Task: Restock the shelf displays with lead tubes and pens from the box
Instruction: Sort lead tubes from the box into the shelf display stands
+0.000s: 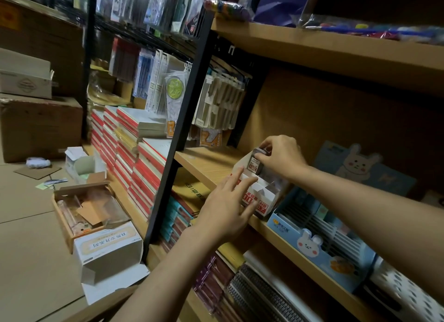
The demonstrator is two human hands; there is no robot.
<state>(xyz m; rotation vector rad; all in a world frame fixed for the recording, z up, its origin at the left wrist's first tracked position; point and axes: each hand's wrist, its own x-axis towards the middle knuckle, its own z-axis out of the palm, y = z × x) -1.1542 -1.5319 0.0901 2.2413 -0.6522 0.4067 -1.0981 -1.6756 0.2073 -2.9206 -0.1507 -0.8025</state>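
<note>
Display box (260,197) (white) receives lead tube (255,162), right hand (281,155).

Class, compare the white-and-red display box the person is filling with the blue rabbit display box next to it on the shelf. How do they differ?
The white-and-red display box carries red lettering; the blue rabbit display box shows a cartoon rabbit. Both hands, left and right, touch the white one; none touches the blue one. The blue one looks larger. Both sit on the same wooden shelf.
</note>
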